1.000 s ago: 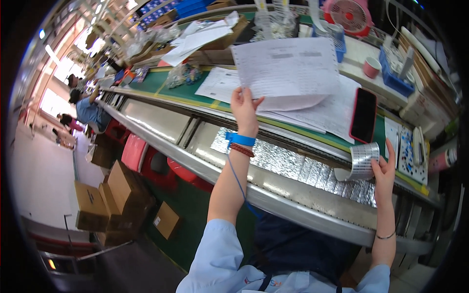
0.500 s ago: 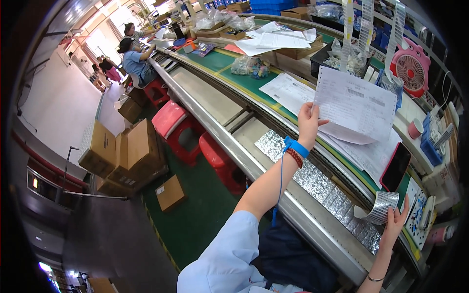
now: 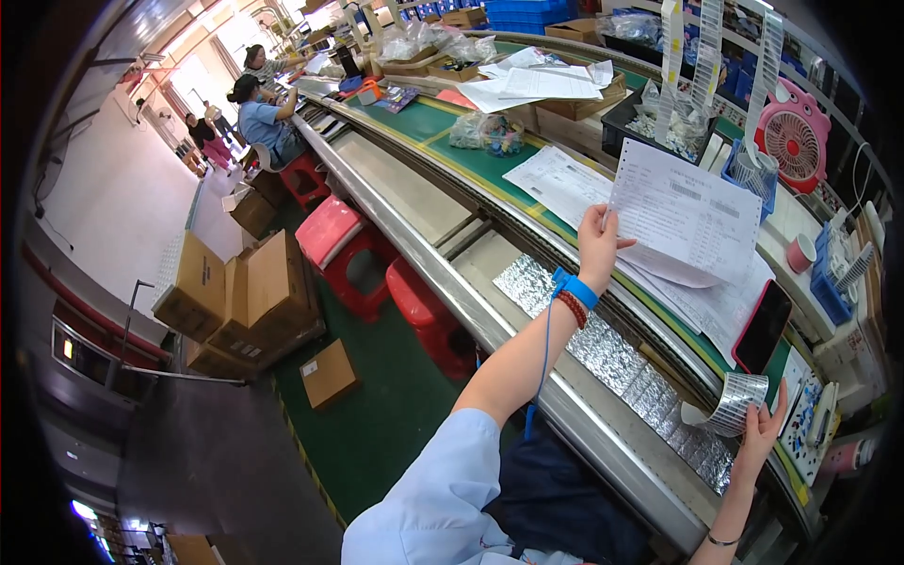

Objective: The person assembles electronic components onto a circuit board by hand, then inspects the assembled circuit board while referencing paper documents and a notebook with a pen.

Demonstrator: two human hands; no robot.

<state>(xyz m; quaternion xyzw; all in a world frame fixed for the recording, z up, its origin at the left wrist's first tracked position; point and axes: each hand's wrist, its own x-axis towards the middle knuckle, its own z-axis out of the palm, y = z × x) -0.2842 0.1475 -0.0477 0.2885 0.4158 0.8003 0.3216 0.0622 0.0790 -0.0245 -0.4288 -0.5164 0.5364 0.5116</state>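
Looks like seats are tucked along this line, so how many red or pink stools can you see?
3: a pink stool and a red stool below the conveyor, another red stool behind the seated co-worker. More may be hidden.

Factory assy line: long conveyor bench (image 3: 424, 202), seated workers (image 3: 268, 118), stacked cartons (image 3: 235, 297)

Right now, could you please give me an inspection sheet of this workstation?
Surface: long green-topped bench with a strip of crinkled silver foil matting.
Job's things: white printed paper sheet; roll of small silver labels.
Clutter: black phone, more sheets, pink desk fan, blue bins.
Hands: left hand holds the sheet up; right hand holds the roll.
Cables: blue wrist-strap cord.
Surroundings: red stools, cardboard boxes, seated workers.
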